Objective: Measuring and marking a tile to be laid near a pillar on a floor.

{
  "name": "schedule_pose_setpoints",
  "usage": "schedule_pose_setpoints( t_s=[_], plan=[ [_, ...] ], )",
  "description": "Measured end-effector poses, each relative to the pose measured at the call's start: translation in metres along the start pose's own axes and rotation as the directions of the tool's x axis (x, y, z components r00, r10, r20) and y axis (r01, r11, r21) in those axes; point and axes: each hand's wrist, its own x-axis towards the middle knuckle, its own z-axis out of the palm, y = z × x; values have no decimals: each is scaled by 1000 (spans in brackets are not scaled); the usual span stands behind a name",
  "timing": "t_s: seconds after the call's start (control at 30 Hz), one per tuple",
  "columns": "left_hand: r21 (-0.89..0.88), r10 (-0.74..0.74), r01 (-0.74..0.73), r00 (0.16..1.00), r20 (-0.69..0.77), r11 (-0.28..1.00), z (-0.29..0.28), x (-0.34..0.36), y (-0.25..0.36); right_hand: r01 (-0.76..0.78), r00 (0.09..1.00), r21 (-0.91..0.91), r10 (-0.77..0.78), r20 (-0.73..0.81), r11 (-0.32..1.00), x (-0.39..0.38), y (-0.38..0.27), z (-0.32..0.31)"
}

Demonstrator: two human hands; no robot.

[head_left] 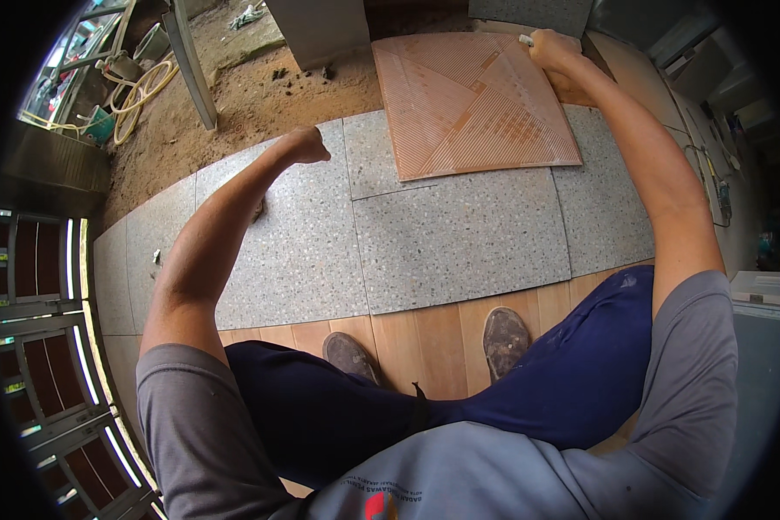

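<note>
A large tile (477, 108) lies with its ribbed orange-brown back facing up, over the far edge of the grey speckled floor tiles (459, 234). At its far right corner my right hand (553, 50) is closed round a small white-ended object (526, 40), whose kind is too small to make out. My left hand (307, 146) is curled into a fist near the far edge of the speckled tiles, left of the upturned tile and apart from it. Its fingers are mostly hidden, so anything inside it does not show.
Bare brown soil (234, 113) runs beyond the speckled tiles, with a grey slab (321, 30) standing on it. A coiled yellow hose (139, 100) and buckets (152, 42) are at the far left. Slatted panels (48, 277) stand on the left. Wood-look flooring (420, 347) lies under my shoes.
</note>
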Motion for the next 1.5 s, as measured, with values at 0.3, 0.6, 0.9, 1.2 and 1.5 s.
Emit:
schedule_pose_setpoints(
  t_s=[0.3,0.6,0.9,1.2,1.5],
  plan=[
    [-15,13,-13,999,29,1000,3,2,3,-3,1000,42,3,14,999,3,5,2],
    [-11,5,-4,1000,21,1000,9,0,5,12,1000,92,-12,8,996,4,-1,6],
    [-38,32,-31,999,16,999,16,5,-1,24,1000,83,-25,7,996,6,-3,10],
    [-54,16,-12,997,78,998,8,-6,5,-11,1000,214,12,-4,977,7,-8,24],
    [-71,48,-42,996,78,997,7,3,7,-95,995,104,94,13,990,13,-3,17]
  ],
)
